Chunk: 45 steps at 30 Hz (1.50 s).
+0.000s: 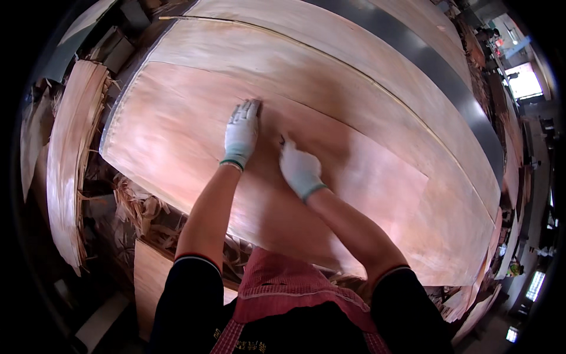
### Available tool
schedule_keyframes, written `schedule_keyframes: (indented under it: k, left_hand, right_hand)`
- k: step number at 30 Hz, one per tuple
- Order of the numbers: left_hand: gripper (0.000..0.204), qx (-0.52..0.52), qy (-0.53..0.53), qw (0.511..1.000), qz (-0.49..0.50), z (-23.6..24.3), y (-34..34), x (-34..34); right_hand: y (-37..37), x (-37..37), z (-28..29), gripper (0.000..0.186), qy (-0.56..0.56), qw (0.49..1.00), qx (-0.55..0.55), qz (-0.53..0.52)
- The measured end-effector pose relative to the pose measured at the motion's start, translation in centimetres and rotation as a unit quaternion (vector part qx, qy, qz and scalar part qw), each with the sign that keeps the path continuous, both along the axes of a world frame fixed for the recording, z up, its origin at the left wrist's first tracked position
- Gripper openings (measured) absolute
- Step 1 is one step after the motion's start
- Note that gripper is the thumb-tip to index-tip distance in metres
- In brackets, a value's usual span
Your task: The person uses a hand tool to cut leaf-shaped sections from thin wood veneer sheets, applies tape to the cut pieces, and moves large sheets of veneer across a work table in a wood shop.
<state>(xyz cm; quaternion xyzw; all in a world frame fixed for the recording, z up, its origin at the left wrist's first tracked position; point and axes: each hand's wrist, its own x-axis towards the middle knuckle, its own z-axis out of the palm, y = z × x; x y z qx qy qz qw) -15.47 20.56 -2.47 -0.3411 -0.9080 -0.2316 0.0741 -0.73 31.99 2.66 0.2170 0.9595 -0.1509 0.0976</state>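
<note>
Panel (451, 233): broad pale wood.
Pinkish sheet (262, 171): atop the panel, long axis left to right, slanting nearer the body rightward.
Left hand (242, 130): gloved, flat on the sheet, fingers extended together, closer to the far edge.
Right hand (299, 165): gloved, blurred, over mid-sheet; cannot tell whether it pinches anything.

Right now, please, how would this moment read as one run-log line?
left hand: white-gloved, laid on thin pinkish wood sheet | right hand: white-gloved, over same sheet, blurred; small dark spot at fingertips, unclear
</note>
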Motion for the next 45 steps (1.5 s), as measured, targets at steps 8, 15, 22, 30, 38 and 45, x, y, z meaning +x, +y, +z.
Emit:
schedule_keyframes:
  k: [8,15,22,30,38,45]
  left_hand:
    - [0.045,0.014,0.037,0.999,-0.005,-0.6,0.1,-0.7]
    - [0.044,0.02,0.034,0.999,-0.032,0.6,2.3,4.8]
    - [0.044,-0.05,0.04,0.992,-0.112,-0.1,5.7,11.0]
    - [0.039,-0.034,0.006,0.979,-0.199,1.2,13.3,20.2]
    - [0.041,-0.077,-0.002,0.98,-0.183,1.5,12.5,19.9]
    - [0.041,-0.024,-0.005,0.976,-0.216,1.7,11.7,15.4]
  right_hand:
    - [-2.6,-7.7,-0.9,0.02,0.003,0.997,-0.062,-0.049]
    - [-3.4,10.6,-1.0,0.02,-0.138,0.99,-0.039,-0.02]
    - [3.6,21.4,0.3,0.014,-0.124,0.988,0.02,0.092]
    - [12.3,26.8,-1.0,0.014,-0.062,0.976,-0.008,0.21]
    - [39.5,32.5,7.6,0.023,-0.232,0.944,0.12,0.201]
    - [24.1,24.6,1.8,0.028,-0.003,0.951,0.066,0.302]
